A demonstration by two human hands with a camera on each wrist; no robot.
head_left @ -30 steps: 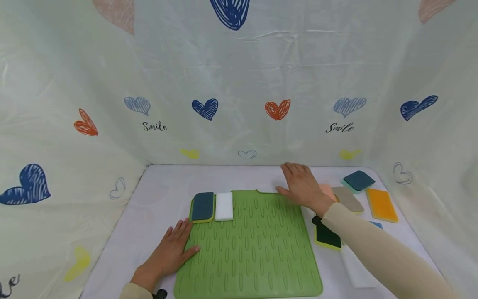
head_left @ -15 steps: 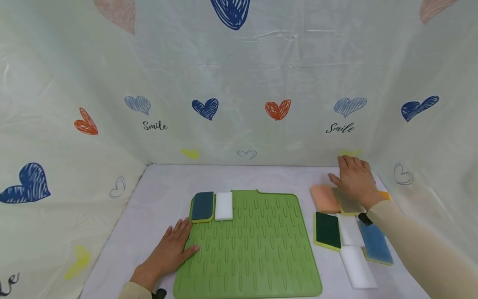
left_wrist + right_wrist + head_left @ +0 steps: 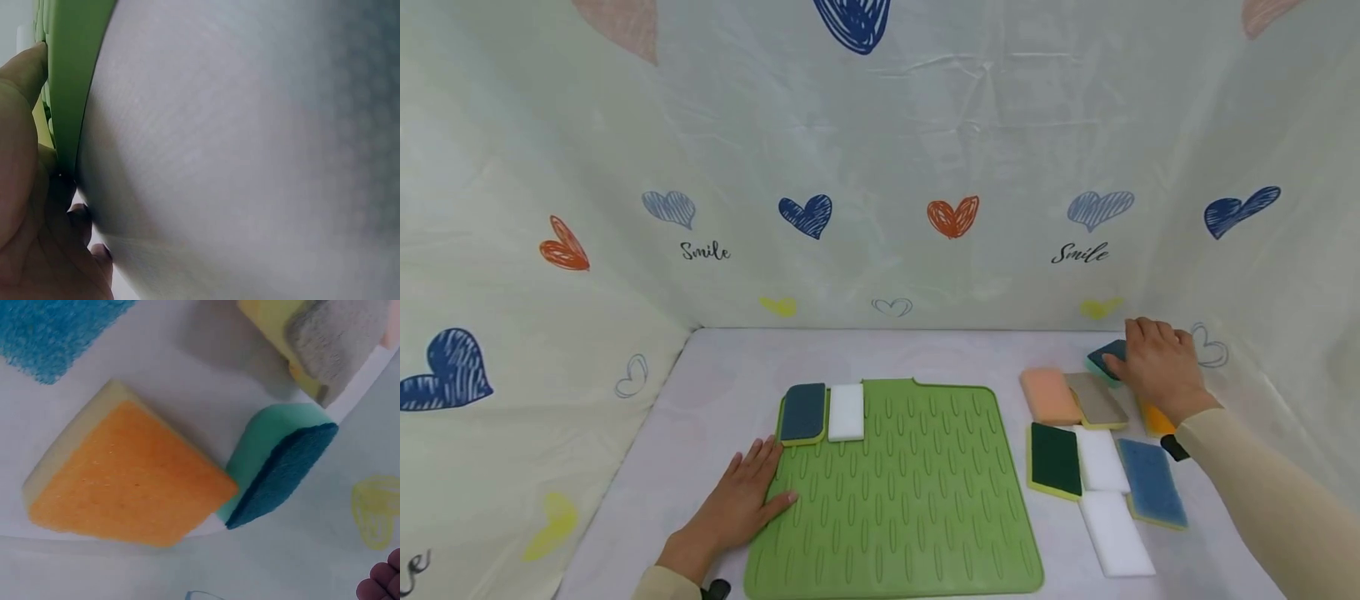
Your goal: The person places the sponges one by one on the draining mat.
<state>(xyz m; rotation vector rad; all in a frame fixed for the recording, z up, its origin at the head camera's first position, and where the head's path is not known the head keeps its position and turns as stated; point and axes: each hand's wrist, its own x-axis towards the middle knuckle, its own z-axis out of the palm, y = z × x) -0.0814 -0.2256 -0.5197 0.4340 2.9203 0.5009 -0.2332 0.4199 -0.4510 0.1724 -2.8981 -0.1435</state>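
My left hand (image 3: 735, 498) rests at the left edge of a green ridged mat (image 3: 910, 500), fingers straight and thumb on the mat. On the mat's back left corner lie a dark blue sponge (image 3: 802, 412) and a white sponge (image 3: 846, 412), side by side. My right hand (image 3: 1163, 367) is over the back right of the table, partly covering a teal sponge with a dark scouring face (image 3: 1105, 360) and an orange sponge (image 3: 1153, 419). In the right wrist view its fingertips (image 3: 382, 578) appear apart from the teal sponge (image 3: 278, 465) and the orange sponge (image 3: 134, 475).
Right of the mat lie a peach sponge (image 3: 1049, 397), a grey sponge (image 3: 1096, 400), a dark green sponge (image 3: 1055, 461), a blue sponge (image 3: 1152, 483) and two white blocks, one behind (image 3: 1102, 460) and one in front (image 3: 1117, 533). A heart-printed curtain (image 3: 880, 150) encloses the table.
My right hand has moved right from the mat's back right corner, past the peach and grey sponges, to the teal and orange ones. The left hand stays at the mat's edge.
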